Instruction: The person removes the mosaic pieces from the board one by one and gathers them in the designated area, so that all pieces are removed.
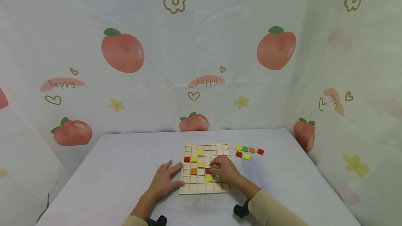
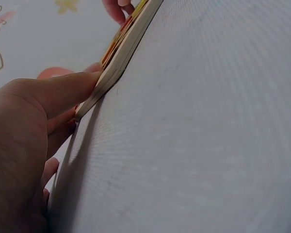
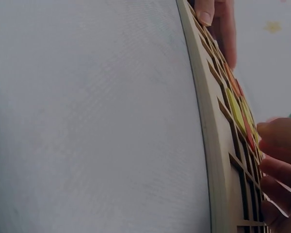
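Observation:
A pale wooden grid board (image 1: 201, 187) lies on the table, with several square coloured tiles in its cells. My left hand (image 1: 164, 180) rests along the board's left edge, fingers spread; in the left wrist view the thumb (image 2: 70, 90) lies against the side of the board. Over the right half of the board is my right hand (image 1: 226, 171), fingers loosely bent. Its fingertips are right at a red tile (image 1: 208, 171), which lies in a cell just above a yellow tile (image 1: 208, 178). An orange tile (image 1: 193, 171) sits further left in the same row.
To the board's right lie several loose tiles, among them a green tile (image 1: 245, 149) and a red tile (image 1: 260, 151). The white-covered table (image 1: 125, 170) extends to both sides. A printed cloth wall (image 1: 150, 97) stands behind it.

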`<control>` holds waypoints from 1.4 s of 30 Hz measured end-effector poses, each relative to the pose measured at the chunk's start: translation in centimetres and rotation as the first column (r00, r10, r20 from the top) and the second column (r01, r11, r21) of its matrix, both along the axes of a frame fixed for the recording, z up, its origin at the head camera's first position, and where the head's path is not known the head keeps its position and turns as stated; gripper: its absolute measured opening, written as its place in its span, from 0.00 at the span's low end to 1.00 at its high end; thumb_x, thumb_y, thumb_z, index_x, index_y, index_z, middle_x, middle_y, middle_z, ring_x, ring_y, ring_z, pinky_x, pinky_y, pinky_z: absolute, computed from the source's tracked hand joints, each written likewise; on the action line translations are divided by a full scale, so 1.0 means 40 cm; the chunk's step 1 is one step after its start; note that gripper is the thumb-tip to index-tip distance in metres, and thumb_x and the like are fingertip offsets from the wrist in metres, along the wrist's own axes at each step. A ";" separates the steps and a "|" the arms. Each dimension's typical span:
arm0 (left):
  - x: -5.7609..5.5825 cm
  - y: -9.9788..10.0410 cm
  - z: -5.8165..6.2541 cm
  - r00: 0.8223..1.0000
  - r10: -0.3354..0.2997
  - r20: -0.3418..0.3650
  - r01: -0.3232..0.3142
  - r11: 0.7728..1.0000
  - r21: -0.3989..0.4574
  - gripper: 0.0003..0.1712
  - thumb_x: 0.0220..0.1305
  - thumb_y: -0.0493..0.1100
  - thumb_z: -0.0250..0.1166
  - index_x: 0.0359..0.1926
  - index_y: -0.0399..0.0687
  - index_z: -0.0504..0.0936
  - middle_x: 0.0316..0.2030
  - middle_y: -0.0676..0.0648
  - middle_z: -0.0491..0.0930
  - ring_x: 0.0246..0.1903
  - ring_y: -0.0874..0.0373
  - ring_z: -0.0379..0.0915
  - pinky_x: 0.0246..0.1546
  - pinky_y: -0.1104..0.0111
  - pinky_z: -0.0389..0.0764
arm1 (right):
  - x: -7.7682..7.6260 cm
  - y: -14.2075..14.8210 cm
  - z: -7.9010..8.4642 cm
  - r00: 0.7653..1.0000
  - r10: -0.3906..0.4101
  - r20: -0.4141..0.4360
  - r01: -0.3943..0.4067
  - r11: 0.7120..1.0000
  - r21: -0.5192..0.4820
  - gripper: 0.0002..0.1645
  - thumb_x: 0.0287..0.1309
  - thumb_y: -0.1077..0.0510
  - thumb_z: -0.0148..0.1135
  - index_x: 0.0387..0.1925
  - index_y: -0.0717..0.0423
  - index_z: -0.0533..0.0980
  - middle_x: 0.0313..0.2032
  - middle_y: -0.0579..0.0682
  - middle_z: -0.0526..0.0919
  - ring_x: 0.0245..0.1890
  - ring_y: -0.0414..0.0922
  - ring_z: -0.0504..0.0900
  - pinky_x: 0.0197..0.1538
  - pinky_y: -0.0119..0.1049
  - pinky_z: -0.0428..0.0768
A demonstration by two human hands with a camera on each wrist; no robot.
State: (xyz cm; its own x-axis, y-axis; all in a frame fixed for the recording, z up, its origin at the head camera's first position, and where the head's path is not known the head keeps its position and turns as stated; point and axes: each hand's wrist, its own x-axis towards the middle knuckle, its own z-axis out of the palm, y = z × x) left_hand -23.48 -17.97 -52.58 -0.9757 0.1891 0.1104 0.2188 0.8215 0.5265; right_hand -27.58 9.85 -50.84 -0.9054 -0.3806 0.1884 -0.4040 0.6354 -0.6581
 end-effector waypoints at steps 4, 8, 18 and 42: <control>0.000 0.001 0.001 1.000 -0.001 -0.002 0.001 1.000 0.003 0.44 0.48 0.66 0.70 0.66 0.55 0.74 0.64 0.50 0.71 0.71 0.43 0.50 0.69 0.43 0.44 | 0.003 -0.008 -0.002 1.000 0.007 -0.014 -0.007 0.999 0.043 0.01 0.53 0.58 0.71 0.28 0.49 0.84 0.35 0.41 0.79 0.43 0.45 0.72 0.47 0.44 0.74; 0.000 0.000 0.002 1.000 0.002 -0.006 -0.002 1.000 0.001 0.44 0.48 0.66 0.70 0.66 0.55 0.74 0.64 0.50 0.72 0.71 0.43 0.50 0.69 0.43 0.44 | 0.003 -0.011 -0.007 1.000 0.003 -0.027 -0.001 0.999 0.054 0.02 0.53 0.58 0.71 0.27 0.48 0.83 0.35 0.41 0.79 0.42 0.45 0.71 0.46 0.44 0.74; 0.002 0.001 0.005 1.000 -0.007 -0.002 0.007 1.000 0.008 0.44 0.48 0.65 0.70 0.65 0.54 0.75 0.64 0.50 0.72 0.71 0.43 0.50 0.69 0.43 0.44 | 0.021 -0.028 0.001 0.997 -0.082 0.009 0.082 0.996 0.041 0.06 0.54 0.57 0.71 0.26 0.45 0.81 0.38 0.42 0.78 0.44 0.45 0.71 0.46 0.41 0.76; 0.001 0.002 0.004 1.000 -0.002 -0.007 0.002 1.000 0.006 0.44 0.48 0.64 0.71 0.65 0.54 0.75 0.64 0.49 0.72 0.71 0.43 0.51 0.69 0.43 0.45 | 0.045 -0.026 0.000 0.990 -0.042 0.135 0.064 0.984 -0.165 0.06 0.58 0.62 0.67 0.35 0.49 0.79 0.31 0.39 0.79 0.33 0.41 0.75 0.38 0.30 0.79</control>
